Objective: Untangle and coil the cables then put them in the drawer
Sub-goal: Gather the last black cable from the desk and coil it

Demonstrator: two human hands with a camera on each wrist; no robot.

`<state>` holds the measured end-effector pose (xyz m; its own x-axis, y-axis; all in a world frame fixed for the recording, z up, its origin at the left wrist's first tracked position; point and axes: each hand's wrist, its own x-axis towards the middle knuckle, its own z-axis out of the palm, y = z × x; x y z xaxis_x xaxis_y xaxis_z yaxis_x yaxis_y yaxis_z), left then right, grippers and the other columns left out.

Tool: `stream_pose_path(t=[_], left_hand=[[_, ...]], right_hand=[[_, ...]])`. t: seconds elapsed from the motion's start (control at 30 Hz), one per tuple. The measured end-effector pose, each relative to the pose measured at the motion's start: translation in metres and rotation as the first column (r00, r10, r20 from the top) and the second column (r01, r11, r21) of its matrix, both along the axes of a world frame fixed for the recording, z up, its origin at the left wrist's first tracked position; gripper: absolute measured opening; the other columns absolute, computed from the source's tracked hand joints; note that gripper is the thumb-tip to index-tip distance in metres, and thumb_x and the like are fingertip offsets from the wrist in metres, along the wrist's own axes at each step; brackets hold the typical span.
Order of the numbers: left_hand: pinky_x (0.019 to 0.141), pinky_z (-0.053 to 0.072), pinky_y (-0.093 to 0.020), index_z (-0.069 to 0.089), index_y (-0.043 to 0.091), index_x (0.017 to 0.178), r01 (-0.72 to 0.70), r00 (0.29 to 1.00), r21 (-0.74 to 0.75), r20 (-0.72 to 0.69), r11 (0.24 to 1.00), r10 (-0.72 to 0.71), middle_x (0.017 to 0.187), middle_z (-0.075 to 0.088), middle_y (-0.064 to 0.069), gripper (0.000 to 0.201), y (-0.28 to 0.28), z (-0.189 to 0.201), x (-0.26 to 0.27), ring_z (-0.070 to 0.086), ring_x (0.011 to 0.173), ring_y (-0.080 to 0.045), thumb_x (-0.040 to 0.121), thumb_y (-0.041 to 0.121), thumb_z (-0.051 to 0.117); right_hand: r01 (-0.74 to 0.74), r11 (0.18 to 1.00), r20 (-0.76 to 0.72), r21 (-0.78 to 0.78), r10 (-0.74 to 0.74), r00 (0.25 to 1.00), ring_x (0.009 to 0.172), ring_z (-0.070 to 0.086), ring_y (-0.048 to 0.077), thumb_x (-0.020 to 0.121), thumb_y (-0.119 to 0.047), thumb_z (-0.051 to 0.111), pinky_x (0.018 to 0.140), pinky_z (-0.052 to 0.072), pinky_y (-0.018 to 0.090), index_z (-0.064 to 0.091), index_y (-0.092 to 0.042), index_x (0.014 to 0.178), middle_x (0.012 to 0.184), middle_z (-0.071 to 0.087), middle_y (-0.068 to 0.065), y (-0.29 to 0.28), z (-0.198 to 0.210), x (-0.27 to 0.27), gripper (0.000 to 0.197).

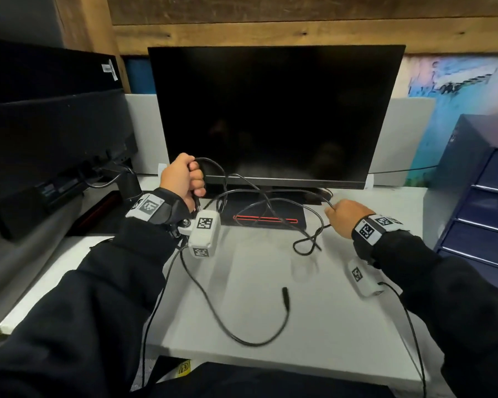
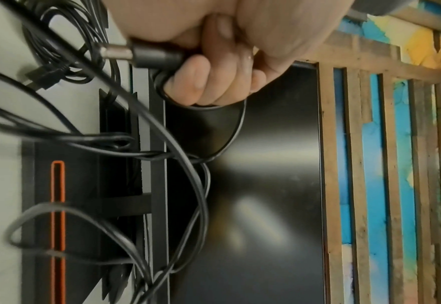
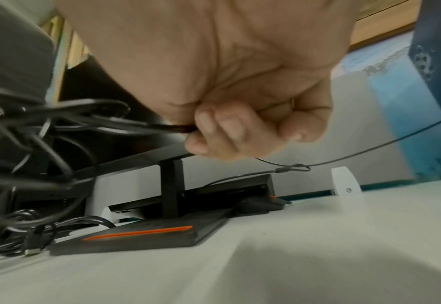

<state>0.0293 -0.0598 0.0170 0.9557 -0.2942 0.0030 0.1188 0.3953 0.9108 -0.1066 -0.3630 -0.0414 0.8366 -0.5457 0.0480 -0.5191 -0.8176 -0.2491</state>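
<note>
The black cable runs across the front of the monitor, strung between the two hands, so its long axis lies roughly side to side, parallel to the monitor's lower edge. The left hand is fisted round one end, in front of the monitor's lower left corner; the left wrist view shows its fingers curled about a barrel plug with a loop of cable hanging below them. The right hand pinches another stretch of the same cable in front of the monitor's lower right part, thumb and fingers closed on it. Between them the strands cross over the monitor's base and form a small twisted loop on the desk, nearer the right hand. That loop looks like the thing to clear next, probably by drawing the hands apart.

A free connector end lies on the desk in front of the monitor, well apart from both hands.

The drawer unit stands to the right of the monitor, partly cut off; its drawers appear closed. Whether the strands are one cable or several is hard to tell. A further bundle lies left of the monitor's base, blurred.
</note>
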Motion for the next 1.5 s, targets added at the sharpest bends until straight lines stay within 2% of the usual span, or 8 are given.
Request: stream_pose_path(t=[0.23, 0.33, 0.43, 0.63, 0.93, 1.17, 1.3, 1.5], left_hand=[[0.04, 0.02, -0.024, 0.037, 0.024, 0.061, 0.142, 0.987, 0.107, 0.061, 0.984, -0.149, 0.049, 0.023, 0.009, 0.037, -0.011, -0.006, -0.007, 0.018, 0.041, -0.009, 0.098, 0.028, 0.042], [0.04, 0.019, -0.024, 0.038, 0.023, 0.06, 0.174, 0.978, 0.168, 0.086, 0.97, -0.19, 0.049, 0.024, 0.009, 0.039, -0.02, -0.006, -0.017, 0.018, 0.041, -0.009, 0.098, 0.027, 0.041], [0.039, 0.021, -0.023, 0.037, 0.023, 0.061, 0.2, 0.97, 0.181, 0.101, 0.963, -0.221, 0.049, 0.024, 0.009, 0.038, -0.027, -0.006, -0.023, 0.019, 0.041, -0.009, 0.098, 0.027, 0.041], [0.04, 0.02, -0.024, 0.038, 0.023, 0.061, 0.294, 0.946, 0.148, 0.096, 0.944, -0.31, 0.049, 0.022, 0.009, 0.038, -0.031, -0.005, -0.032, 0.017, 0.041, -0.009, 0.099, 0.028, 0.04], [0.04, 0.023, -0.024, 0.039, 0.023, 0.059, 0.311, 0.945, 0.096, 0.079, 0.945, -0.319, 0.051, 0.023, 0.008, 0.04, -0.03, -0.003, -0.032, 0.019, 0.041, -0.009, 0.098, 0.028, 0.041], [0.039, 0.023, -0.023, 0.038, 0.023, 0.061, 0.327, 0.942, 0.063, 0.059, 0.943, -0.33, 0.05, 0.023, 0.009, 0.038, -0.026, 0.002, -0.031, 0.019, 0.04, -0.009, 0.098, 0.028, 0.04], [0.04, 0.021, -0.023, 0.038, 0.023, 0.059, 0.381, 0.92, 0.103, 0.053, 0.919, -0.387, 0.05, 0.023, 0.008, 0.04, -0.034, -0.004, -0.041, 0.019, 0.04, -0.009, 0.099, 0.028, 0.039], [0.041, 0.02, -0.023, 0.038, 0.023, 0.058, 0.475, 0.879, 0.082, 0.011, 0.876, -0.477, 0.049, 0.023, 0.009, 0.041, -0.042, -0.007, -0.056, 0.018, 0.04, -0.008, 0.098, 0.029, 0.039]], right_hand=[[-0.072, 0.996, 0.189, 0.05, 0.061, 0.98, 0.109, 0.06, 0.03, 0.097, -0.036, 0.057, 0.089, 0.05, 0.039, 0.046, -0.016, 0.136, 0.128, 0.059, 0.01, 0.004, -0.002, 0.004, 0.045], [-0.215, 0.976, 0.49, 0.022, 0.177, 0.854, 0.128, 0.052, 0.025, 0.096, -0.024, 0.059, 0.104, 0.048, 0.043, 0.041, -0.023, 0.145, 0.143, 0.049, 0.003, 0.021, 0.009, 0.001, 0.052], [-0.368, 0.927, 0.633, -0.072, 0.328, 0.701, 0.107, 0.058, 0.01, 0.1, -0.027, 0.052, 0.094, 0.052, 0.034, 0.052, -0.027, 0.135, 0.121, 0.058, -0.006, 0.058, 0.029, -0.01, 0.035], [-0.705, 0.709, 0.196, -0.032, 0.696, 0.691, 0.07, 0.063, 0.009, 0.1, -0.053, 0.044, 0.065, 0.054, 0.027, 0.04, -0.047, 0.144, 0.08, 0.069, -0.005, 0.125, 0.03, -0.03, 0.044], [-0.416, 0.907, -0.05, -0.071, 0.413, 0.909, 0.077, 0.061, 0.016, 0.095, -0.063, 0.046, 0.065, 0.045, 0.029, 0.059, -0.026, 0.087, 0.082, 0.061, -0.005, 0.076, 0.008, -0.007, 0.04], [-0.168, 0.985, -0.129, -0.038, 0.162, 0.978, 0.107, 0.061, 0.025, 0.095, -0.058, 0.05, 0.089, 0.049, 0.034, 0.059, -0.013, 0.125, 0.119, 0.064, 0.008, 0.031, -0.002, -0.003, 0.054], [-0.267, 0.964, 0.184, 0.005, 0.261, 0.948, 0.087, 0.064, 0.017, 0.096, -0.049, 0.054, 0.083, 0.054, 0.036, 0.068, -0.021, 0.098, 0.096, 0.068, -0.001, 0.046, 0.011, -0.004, 0.031], [-0.529, 0.842, 0.572, 0.105, 0.385, 0.725, 0.134, 0.044, 0.011, 0.101, -0.017, 0.052, 0.111, 0.041, 0.033, 0.037, -0.029, 0.15, 0.147, 0.045, -0.005, 0.09, 0.012, -0.002, 0.053]])
